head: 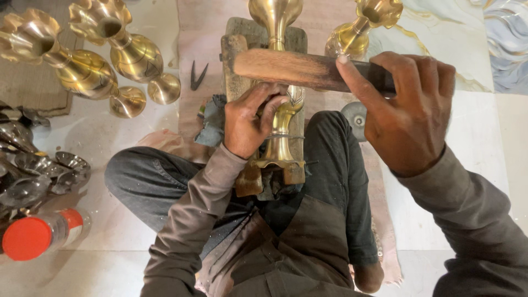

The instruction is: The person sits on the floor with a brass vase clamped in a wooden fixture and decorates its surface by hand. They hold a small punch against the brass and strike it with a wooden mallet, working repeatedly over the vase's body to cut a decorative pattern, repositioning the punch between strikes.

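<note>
Right grip: right hand closed around the dark handle end of a brown wooden mallet, index finger stretched along the shaft, head pointing left.
Left grip: left hand curled over the stem of a polished golden brass vase, fingertips seemingly pinching something small against it; too hidden to tell what.
Vase position: lying lengthwise on a worn wooden block between the knees, flared mouth away from the body, base towards the lap.
Handling: probably heavy, rigid, slick when polished, thin walls easily dented; best held at the narrow stem, as here.
Mallet handling: stiff, light for its size; rough wood gives sure hold near the end.
Arm pose: both forearms reaching forward, left wrist bent down, right raised above the vase.
Around: more golden fluted brass vases on the pale floor, dark metal tweezers, grey metal leaf-shaped cups, a red-capped bottle.
</note>
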A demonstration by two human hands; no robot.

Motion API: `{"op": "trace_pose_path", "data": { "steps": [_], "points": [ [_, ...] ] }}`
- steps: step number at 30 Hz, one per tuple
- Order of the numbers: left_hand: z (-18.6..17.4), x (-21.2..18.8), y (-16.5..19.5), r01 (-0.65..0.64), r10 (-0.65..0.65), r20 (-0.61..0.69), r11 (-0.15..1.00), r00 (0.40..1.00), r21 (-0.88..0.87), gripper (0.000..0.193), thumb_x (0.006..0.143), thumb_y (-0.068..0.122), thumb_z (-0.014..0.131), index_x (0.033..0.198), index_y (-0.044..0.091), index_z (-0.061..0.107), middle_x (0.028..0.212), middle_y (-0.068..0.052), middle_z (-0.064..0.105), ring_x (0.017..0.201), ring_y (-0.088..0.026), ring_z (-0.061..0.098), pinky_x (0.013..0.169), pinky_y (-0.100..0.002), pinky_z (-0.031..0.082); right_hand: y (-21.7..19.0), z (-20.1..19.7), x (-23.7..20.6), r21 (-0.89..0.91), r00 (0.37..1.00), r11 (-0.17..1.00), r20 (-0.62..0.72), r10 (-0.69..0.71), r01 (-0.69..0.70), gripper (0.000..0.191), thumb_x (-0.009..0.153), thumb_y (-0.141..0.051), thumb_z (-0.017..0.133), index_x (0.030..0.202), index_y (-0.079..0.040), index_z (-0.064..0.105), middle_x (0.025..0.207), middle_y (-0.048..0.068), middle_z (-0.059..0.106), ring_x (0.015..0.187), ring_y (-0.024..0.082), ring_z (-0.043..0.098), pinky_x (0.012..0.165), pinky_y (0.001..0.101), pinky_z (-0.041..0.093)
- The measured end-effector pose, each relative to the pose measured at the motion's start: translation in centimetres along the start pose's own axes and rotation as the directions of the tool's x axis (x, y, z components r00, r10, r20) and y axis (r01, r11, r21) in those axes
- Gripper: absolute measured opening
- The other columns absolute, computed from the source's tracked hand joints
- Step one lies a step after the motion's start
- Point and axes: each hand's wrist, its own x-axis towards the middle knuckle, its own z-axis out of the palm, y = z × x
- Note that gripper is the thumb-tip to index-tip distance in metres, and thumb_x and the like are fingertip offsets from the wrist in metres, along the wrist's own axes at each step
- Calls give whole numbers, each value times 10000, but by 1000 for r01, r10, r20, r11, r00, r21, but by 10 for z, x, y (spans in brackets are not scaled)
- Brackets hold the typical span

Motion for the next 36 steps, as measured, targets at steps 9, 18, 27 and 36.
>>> {"op": "trace_pose_path", "data": {
  "steps": [9, 18, 27, 36],
  "points": [
    [5, -10, 4, 72, -72, -58, 997, 996, -4, 221, 949, -31, 737, 1163, -9, 689, 1028, -159, 737, 934, -245, 789, 742, -332, 620, -9, -20, 16, 79, 999, 997, 45, -2, -1, 502, 1043, 41, 608, 1495, -178, 632, 1187, 88, 593, 1007, 222, 549, 905, 376, 462],
    [14, -30, -14, 20, -21, -119, 1000, 993, -4, 215, 941, -7, 785, 1133, -16, 691, 971, -138, 735, 854, -208, 762, 727, -334, 629, -9, -23, 13, 210, 1000, 978, -24, -5, 10, 473, 1024, 79, 664, 1451, -120, 617, 1169, 133, 613, 949, 243, 537, 855, 403, 449],
    [13, -38, -25, 6, 2, -125, 998, 992, 63, 151, 946, 7, 788, 1067, 11, 697, 931, -138, 734, 800, -241, 750, 672, -345, 587, -12, -25, -2, 248, 999, 968, -10, 32, -29, 515, 1015, 101, 660, 1466, -141, 610, 1201, 146, 618, 1049, 285, 587, 907, 405, 470],
    [13, -37, -22, -32, 44, -131, 996, 990, 89, 170, 929, 9, 767, 1093, 25, 725, 958, -140, 750, 841, -256, 764, 720, -365, 602, -12, -26, 12, 57, 995, 994, 35, -93, 91, 446, 1010, -12, 718, 1406, -209, 660, 1156, 102, 632, 996, 248, 595, 886, 421, 474]
  ]
}}
